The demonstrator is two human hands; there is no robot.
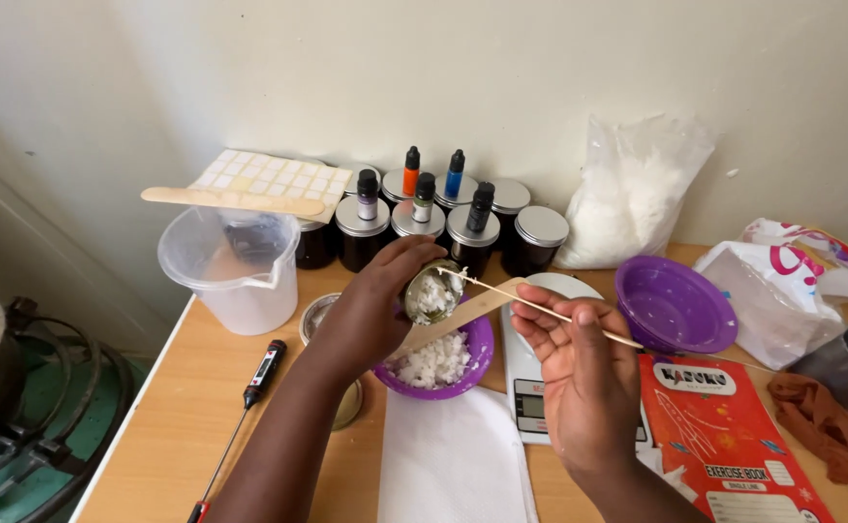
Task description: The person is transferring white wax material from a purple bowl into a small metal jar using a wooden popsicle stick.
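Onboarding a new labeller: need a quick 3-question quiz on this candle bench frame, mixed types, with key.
1. True or false: the left hand holds a small tin tilted over the purple bowl.
2. Multiple choice: what does the right hand hold? A) thin wooden skewer B) probe thermometer C) dropper bottle
3. Short answer: what lies across the rim of the clear measuring jug?

Key
1. True; the tin has white flakes inside.
2. A; the thin wooden skewer points into the tin, while the probe thermometer lies on the table.
3. A flat wooden stir stick.
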